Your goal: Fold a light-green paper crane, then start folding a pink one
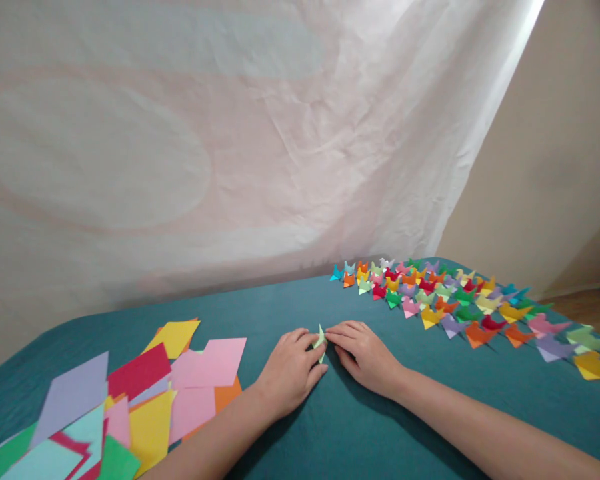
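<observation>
A small pale green folded paper piece stands between my two hands, at the lower middle of the head view. My left hand grips it from the left, fingers and thumb closed around its lower part. From the right, my right hand reaches in with fingers bent together, the fingertips at the paper's edge. Those fingers hide part of the fold, so its full shape cannot be made out.
Loose coloured paper sheets lie overlapping at the left. Rows of small folded paper birds in many colours fill the right side of the dark green table. A pale cloth hangs behind it, beside a beige wall.
</observation>
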Action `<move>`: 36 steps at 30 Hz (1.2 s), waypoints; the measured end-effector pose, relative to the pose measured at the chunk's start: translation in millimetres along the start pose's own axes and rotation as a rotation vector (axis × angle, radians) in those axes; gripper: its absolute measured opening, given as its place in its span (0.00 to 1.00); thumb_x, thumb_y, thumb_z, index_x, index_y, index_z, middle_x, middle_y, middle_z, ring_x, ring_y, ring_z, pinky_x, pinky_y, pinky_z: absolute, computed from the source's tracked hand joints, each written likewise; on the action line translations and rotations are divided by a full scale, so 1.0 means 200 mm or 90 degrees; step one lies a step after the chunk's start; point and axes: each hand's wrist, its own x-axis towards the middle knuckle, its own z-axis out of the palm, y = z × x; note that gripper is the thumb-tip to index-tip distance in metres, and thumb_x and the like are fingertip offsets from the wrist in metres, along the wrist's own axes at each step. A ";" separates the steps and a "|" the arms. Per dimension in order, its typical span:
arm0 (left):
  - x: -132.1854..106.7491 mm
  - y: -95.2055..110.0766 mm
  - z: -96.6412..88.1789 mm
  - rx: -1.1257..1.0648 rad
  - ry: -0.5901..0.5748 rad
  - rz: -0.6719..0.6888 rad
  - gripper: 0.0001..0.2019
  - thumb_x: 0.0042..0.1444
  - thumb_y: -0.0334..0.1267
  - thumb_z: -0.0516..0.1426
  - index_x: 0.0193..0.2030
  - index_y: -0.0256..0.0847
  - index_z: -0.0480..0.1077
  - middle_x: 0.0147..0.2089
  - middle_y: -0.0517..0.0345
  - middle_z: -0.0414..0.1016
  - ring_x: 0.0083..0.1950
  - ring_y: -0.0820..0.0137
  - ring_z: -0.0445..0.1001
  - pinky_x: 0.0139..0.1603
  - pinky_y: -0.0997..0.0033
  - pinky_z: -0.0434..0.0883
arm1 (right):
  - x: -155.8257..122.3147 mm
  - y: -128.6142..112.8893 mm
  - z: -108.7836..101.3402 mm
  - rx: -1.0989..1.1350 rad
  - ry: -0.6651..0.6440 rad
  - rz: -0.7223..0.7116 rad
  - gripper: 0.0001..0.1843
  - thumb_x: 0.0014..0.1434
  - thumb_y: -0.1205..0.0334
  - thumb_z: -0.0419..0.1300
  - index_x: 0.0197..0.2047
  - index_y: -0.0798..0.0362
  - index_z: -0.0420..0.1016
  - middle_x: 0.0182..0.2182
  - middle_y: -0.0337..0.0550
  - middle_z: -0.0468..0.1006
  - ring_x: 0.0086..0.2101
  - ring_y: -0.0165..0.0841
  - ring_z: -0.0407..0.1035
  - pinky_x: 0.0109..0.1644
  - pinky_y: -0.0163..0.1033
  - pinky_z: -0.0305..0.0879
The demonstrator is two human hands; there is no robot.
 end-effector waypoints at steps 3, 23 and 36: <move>0.00 -0.01 -0.01 0.020 -0.018 0.010 0.14 0.60 0.43 0.52 0.51 0.43 0.67 0.56 0.52 0.67 0.59 0.57 0.61 0.60 0.52 0.59 | 0.00 0.00 0.01 0.001 -0.036 -0.042 0.22 0.59 0.74 0.50 0.55 0.52 0.68 0.50 0.45 0.73 0.50 0.37 0.61 0.54 0.46 0.58; -0.03 0.06 -0.10 0.058 -0.100 -0.006 0.18 0.57 0.45 0.55 0.52 0.41 0.67 0.57 0.48 0.67 0.57 0.54 0.64 0.57 0.52 0.62 | 0.04 -0.07 -0.02 -0.156 -0.168 0.002 0.26 0.59 0.72 0.51 0.60 0.47 0.62 0.51 0.46 0.68 0.55 0.39 0.53 0.57 0.47 0.52; -0.03 0.07 -0.12 0.062 -0.121 -0.010 0.19 0.57 0.46 0.55 0.53 0.42 0.68 0.55 0.48 0.68 0.57 0.54 0.64 0.57 0.52 0.63 | 0.08 -0.05 0.00 -0.229 -0.167 0.030 0.21 0.62 0.70 0.48 0.57 0.51 0.65 0.51 0.48 0.68 0.56 0.42 0.53 0.56 0.46 0.54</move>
